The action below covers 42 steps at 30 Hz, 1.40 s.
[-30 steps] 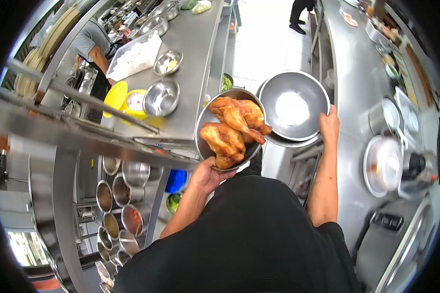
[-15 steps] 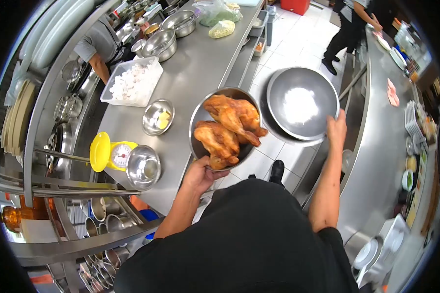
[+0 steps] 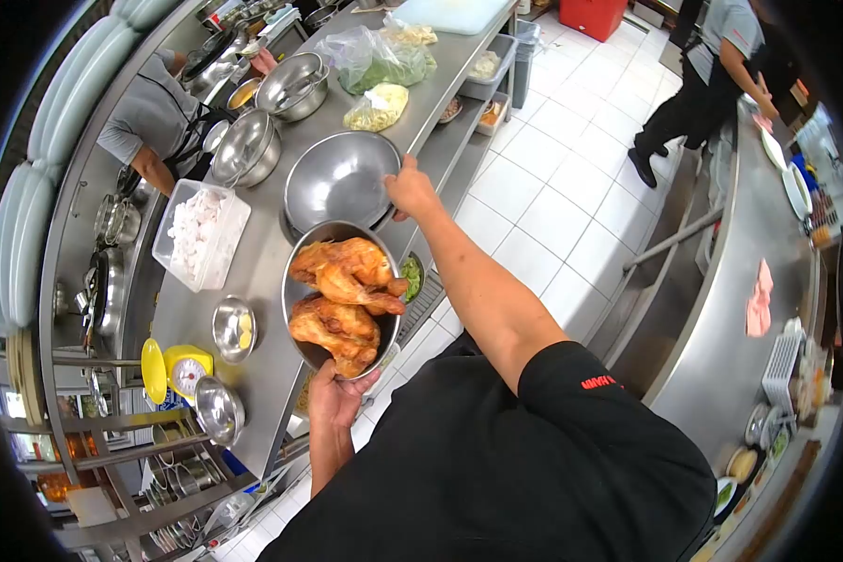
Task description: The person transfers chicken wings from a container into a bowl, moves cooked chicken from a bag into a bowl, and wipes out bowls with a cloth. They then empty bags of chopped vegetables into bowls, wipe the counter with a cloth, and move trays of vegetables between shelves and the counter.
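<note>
My left hand [image 3: 337,398] is closed on the lower rim of a metal bowl [image 3: 388,330], supporting it from beneath. Two browned roast chicken pieces [image 3: 342,272] lie inside that bowl. With my right hand [image 3: 412,190] I grip the right rim of a wide steel bowl [image 3: 332,178], which has nothing in it. The wide bowl is over the steel counter [image 3: 270,201], just beyond the chicken bowl, and their rims overlap in this view. Under its left edge another bowl's rim shows. Some greens [image 3: 410,277] peek out beside the chicken bowl.
On the counter are a plastic tub of white pieces [image 3: 197,234], a small bowl with yellow pieces [image 3: 229,330], a yellow scale [image 3: 187,368], several steel bowls and bagged vegetables [image 3: 379,66]. A person [image 3: 155,117] works across it; another [image 3: 712,70] stands by the right counter [image 3: 721,347].
My right hand has swung the wide bowl leftward, from over the floor to over the left counter. My view has turned right, and the chicken bowl stays in my left hand.
</note>
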### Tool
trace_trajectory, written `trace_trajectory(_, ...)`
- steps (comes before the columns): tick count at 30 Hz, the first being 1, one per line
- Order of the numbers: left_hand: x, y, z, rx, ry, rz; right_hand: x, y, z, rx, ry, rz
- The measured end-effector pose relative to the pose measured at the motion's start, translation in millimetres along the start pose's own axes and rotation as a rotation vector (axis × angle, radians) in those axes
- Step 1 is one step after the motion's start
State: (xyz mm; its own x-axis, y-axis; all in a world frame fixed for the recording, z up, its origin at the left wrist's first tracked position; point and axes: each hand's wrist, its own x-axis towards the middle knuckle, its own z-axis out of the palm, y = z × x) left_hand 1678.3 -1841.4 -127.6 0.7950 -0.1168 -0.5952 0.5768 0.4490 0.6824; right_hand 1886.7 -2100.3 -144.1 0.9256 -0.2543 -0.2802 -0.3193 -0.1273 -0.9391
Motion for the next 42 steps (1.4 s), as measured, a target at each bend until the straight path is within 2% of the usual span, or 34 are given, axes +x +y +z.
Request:
trace_trajectory(1, 13, 1, 17, 0.012, 0.027, 0.022, 14, 0, -1, 0.056, -0.062, -0.006)
trace_trajectory(2, 29, 4, 34, 0.019, -0.005, 0.007, 31, -1, -10, -0.024, -0.13, -0.047)
trace_trajectory(5, 83, 12, 83, 0.032, -0.191, -0.087, 69, 25, -70, -0.202, -0.167, -0.32)
trace_trajectory(7, 123, 15, 121, 0.062, -0.261, -0.126, 78, 49, -130, -0.195, -0.132, -0.191)
trace_trajectory(9, 165, 13, 163, 0.104, -0.327, -0.195, 90, 109, -185, -0.293, -0.004, -0.149)
trace_trajectory(11, 208, 1, 200, 0.157, -0.365, -0.242, 69, 115, -230, -0.064, 0.004, 0.168)
trace_trajectory(13, 240, -8, 248, 0.217, -0.363, -0.295, 66, 135, -265, 0.101, 0.1, 0.169)
trace_trajectory(15, 269, -26, 291, 0.232, -0.331, -0.313, 64, 104, -292, 0.167, 0.213, 0.065)
trace_trajectory(17, 299, -54, 316, 0.219, -0.313, -0.343, 88, 101, -314, 0.246, 0.243, -0.009)
trace_trajectory(19, 329, -84, 353, 0.201, -0.256, -0.309, 137, 123, -339, 0.133, 0.157, -0.11)
trace_trajectory(20, 343, -103, 363, 0.195, -0.234, -0.349, 152, 112, -357, -0.147, 0.089, -0.042)
trace_trajectory(22, 383, -134, 381, 0.197, -0.198, -0.371, 207, 154, -381, -0.141, -0.009, -0.062)
trace_trajectory(26, 452, -198, 400, 0.122, -0.04, -0.342, 290, 222, -405, -0.083, -0.161, 0.039)
trace_trajectory(28, 495, -231, 403, -0.007, -0.024, -0.351, 324, 230, -413, 0.082, -0.21, 0.176)
trace_trajectory(30, 544, -262, 397, -0.035, 0.008, -0.37, 361, 271, -407, 0.257, -0.22, 0.177)
trace_trajectory(31, 580, -289, 383, -0.08, 0.088, -0.387, 376, 300, -404, 0.279, -0.172, 0.173)
trace_trajectory(37, 743, -356, 336, -0.138, 0.141, -0.337, 397, 409, -396, 0.1, -0.171, 0.261)
trace_trajectory(42, 866, -372, 300, -0.155, 0.179, -0.29, 404, 450, -406, 0.05, -0.135, 0.224)
